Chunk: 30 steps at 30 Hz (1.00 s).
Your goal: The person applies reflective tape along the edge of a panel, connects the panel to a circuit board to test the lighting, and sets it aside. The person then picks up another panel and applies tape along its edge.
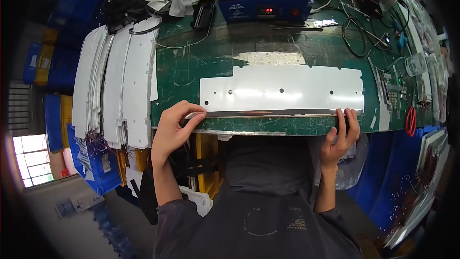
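A white sheet panel (282, 84) with several dark holes and a notched far edge lies flat on the green work mat (179, 79). Along its near edge runs a thin, dark, glossy strip (268, 113). My left hand (175, 127) pinches the strip's left end between thumb and fingers at the panel's near left corner. At the opposite end, my right hand (341, 136) rests its outstretched fingertips on the strip near the panel's right corner, its thumb apart from them. What lies under those fingertips is hidden.
Stacks of white panels (136, 81) stand to the left. A blue device with a red display (263, 10) sits at the back. Cables (354, 36), small tools and red-handled pliers (410, 121) lie on the right. The bench's front edge (249, 133) is close to my body.
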{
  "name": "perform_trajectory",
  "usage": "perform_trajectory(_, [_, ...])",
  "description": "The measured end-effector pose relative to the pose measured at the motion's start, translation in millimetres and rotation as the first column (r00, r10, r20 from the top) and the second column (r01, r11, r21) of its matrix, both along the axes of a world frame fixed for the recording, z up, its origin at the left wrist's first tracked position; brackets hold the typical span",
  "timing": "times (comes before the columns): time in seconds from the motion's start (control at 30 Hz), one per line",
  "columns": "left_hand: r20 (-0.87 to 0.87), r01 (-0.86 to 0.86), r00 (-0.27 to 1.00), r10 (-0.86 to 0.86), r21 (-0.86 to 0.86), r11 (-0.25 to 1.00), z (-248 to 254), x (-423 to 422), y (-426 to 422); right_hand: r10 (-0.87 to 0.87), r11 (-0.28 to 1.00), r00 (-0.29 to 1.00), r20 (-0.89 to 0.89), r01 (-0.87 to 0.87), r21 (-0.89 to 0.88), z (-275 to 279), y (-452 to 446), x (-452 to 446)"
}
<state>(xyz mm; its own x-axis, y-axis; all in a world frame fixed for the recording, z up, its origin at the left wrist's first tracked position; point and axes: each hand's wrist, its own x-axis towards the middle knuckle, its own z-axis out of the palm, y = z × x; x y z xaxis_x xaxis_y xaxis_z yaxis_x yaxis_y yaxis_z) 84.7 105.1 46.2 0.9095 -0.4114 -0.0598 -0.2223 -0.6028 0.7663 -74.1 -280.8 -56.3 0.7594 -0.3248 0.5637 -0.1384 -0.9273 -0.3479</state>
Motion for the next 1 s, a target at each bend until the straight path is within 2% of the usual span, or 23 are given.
perform_trajectory(0.17, [0.043, -0.005, 0.999, 0.003, 0.057, 0.998, -1, 0, 4, -0.004, 1.0, 1.0, 0.024, 0.004, -0.007, -3, 0, 2])
perform_trajectory(0.67, [0.108, -0.088, 0.991, 0.084, 0.032, 0.996, -19, -5, 0, -0.005, 0.999, 1.0, 0.01, 0.005, -0.032, 1, 1, 2])
perform_trajectory(0.8, [0.081, -0.113, 0.991, 0.106, 0.097, 0.989, -14, -6, -3, -0.015, 1.0, 1.0, 0.009, 0.015, -0.026, -2, -1, 1])
perform_trajectory(1.0, [0.104, -0.14, 0.985, 0.137, 0.021, 0.99, -30, -8, 1, -0.014, 1.0, 1.0, 0.008, 0.014, 0.01, 3, 0, 0])
